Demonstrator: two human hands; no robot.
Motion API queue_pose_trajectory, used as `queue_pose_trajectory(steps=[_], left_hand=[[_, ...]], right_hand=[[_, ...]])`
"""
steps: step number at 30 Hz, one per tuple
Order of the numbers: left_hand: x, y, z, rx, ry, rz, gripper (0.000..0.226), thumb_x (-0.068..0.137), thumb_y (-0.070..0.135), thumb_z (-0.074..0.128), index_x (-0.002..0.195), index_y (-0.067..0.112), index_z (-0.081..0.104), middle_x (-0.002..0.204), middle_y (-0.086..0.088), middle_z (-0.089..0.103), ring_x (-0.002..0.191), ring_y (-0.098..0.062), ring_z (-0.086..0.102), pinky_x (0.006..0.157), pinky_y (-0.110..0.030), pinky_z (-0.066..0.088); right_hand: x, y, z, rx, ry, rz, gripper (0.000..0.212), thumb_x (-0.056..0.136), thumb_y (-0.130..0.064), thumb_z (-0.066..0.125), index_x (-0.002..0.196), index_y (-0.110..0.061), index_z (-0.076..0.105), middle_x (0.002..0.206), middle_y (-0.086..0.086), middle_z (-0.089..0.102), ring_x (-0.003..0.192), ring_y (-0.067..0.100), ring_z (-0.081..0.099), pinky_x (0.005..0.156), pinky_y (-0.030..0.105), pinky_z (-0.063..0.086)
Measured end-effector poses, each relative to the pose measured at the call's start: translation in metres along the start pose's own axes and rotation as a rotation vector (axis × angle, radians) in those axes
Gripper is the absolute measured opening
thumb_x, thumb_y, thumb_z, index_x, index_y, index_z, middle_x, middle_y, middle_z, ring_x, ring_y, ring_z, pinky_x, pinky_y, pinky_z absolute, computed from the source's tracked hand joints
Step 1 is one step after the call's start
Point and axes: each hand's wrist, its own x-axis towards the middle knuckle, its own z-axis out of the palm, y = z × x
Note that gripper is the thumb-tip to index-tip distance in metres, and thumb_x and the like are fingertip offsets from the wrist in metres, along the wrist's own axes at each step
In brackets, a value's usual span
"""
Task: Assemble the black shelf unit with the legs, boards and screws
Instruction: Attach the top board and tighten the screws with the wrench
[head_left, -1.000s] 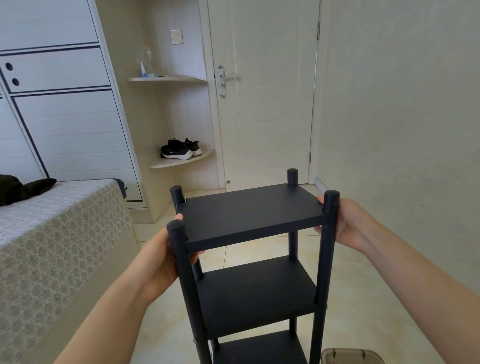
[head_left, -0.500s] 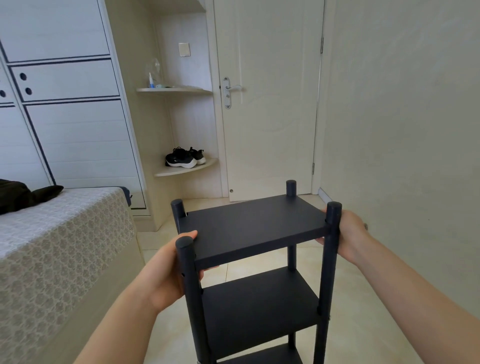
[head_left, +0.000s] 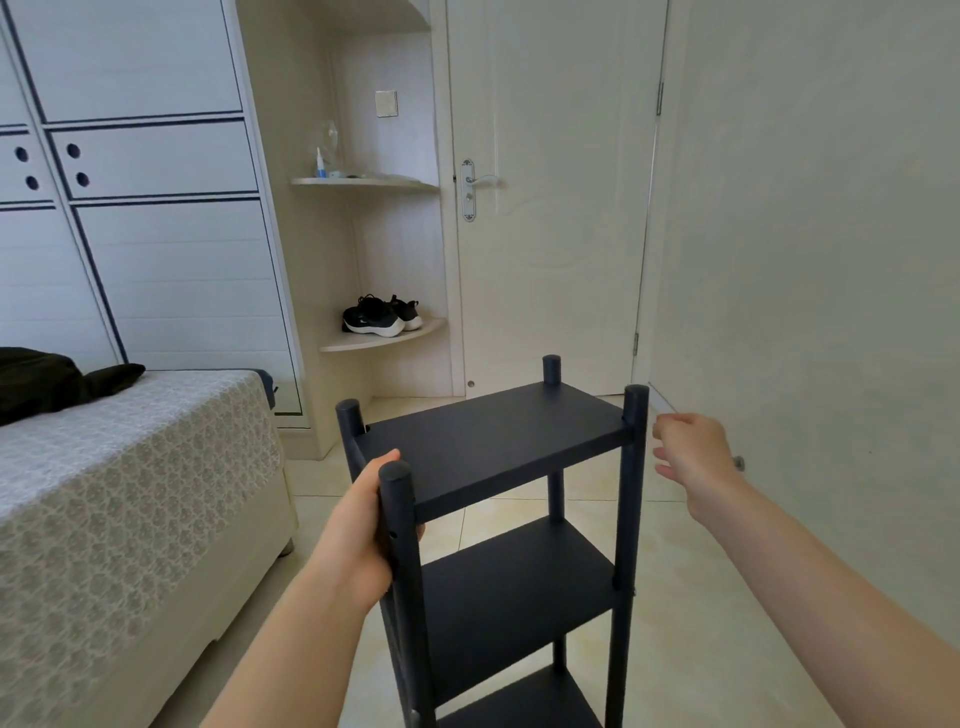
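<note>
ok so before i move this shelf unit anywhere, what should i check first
1. Left hand grips the near left leg: ok.
2. Right hand holding too: not ok; it hangs open, apart from the near right leg.
3. Top board in place between the four legs: ok.
4. Middle board and bottom board in place: ok, as far as they show.
5. Tightness of the screws: cannot tell; too small to see.
6. Legs' lower ends flat on the floor: cannot tell; out of view.
</note>
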Motion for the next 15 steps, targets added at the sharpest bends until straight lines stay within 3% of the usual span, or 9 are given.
queue_pose_trajectory(steps=[1, 3, 6, 9, 12, 15], left_hand=[[0.0, -0.002, 0.003, -0.001, 0.006, 0.012, 0.03, 0.085, 0.041, 0.075, 0.103, 0.019, 0.066, 0.078, -0.003, 0.073, 0.074, -0.02, 0.063, 0.063, -0.032, 0.049], [-0.002, -0.007, 0.011, -0.005, 0.026, 0.025, 0.03, 0.085, 0.045, 0.073, 0.1, 0.02, 0.065, 0.087, -0.004, 0.07, 0.08, -0.021, 0.06, 0.066, -0.034, 0.045], [-0.004, -0.015, 0.024, -0.043, 0.009, 0.02, 0.027, 0.088, 0.044, 0.07, 0.1, 0.02, 0.067, 0.076, 0.001, 0.075, 0.081, -0.019, 0.062, 0.066, -0.033, 0.045], [-0.007, -0.025, 0.039, -0.079, -0.06, -0.015, 0.032, 0.091, 0.043, 0.068, 0.11, 0.018, 0.069, 0.085, 0.003, 0.075, 0.084, -0.016, 0.065, 0.07, -0.032, 0.046], [-0.012, -0.035, 0.054, -0.073, -0.138, -0.047, 0.033, 0.093, 0.042, 0.064, 0.112, 0.016, 0.069, 0.081, 0.001, 0.076, 0.073, -0.016, 0.072, 0.068, -0.033, 0.047], [-0.018, -0.047, 0.064, -0.049, -0.185, -0.043, 0.039, 0.092, 0.041, 0.064, 0.12, 0.014, 0.068, 0.102, -0.005, 0.076, 0.094, -0.02, 0.07, 0.074, -0.034, 0.045]], right_hand=[[-0.001, -0.001, -0.001, 0.012, -0.011, -0.002, 0.019, 0.096, -0.009, 0.044, 0.087, -0.011, 0.06, 0.114, 0.019, 0.06, 0.11, 0.039, 0.06, 0.098, 0.052, 0.051], [-0.007, -0.001, -0.003, 0.048, -0.064, 0.007, 0.016, 0.097, -0.008, 0.046, 0.103, -0.011, 0.061, 0.102, 0.011, 0.06, 0.1, 0.029, 0.062, 0.09, 0.041, 0.055], [-0.031, -0.005, -0.001, 0.07, -0.211, 0.006, 0.017, 0.099, -0.01, 0.049, 0.112, -0.009, 0.06, 0.101, 0.009, 0.065, 0.093, 0.023, 0.066, 0.076, 0.032, 0.056], [-0.063, -0.01, 0.005, 0.027, -0.383, -0.053, 0.014, 0.099, -0.014, 0.055, 0.107, -0.013, 0.066, 0.102, 0.007, 0.069, 0.092, 0.02, 0.07, 0.081, 0.032, 0.06], [-0.091, -0.01, 0.013, -0.089, -0.533, -0.166, 0.016, 0.098, -0.016, 0.056, 0.111, -0.019, 0.066, 0.105, 0.0, 0.069, 0.093, 0.01, 0.07, 0.085, 0.029, 0.059], [-0.106, -0.003, 0.011, -0.151, -0.517, -0.233, 0.022, 0.096, -0.017, 0.058, 0.118, -0.021, 0.059, 0.102, -0.003, 0.067, 0.094, 0.01, 0.069, 0.087, 0.029, 0.059]])
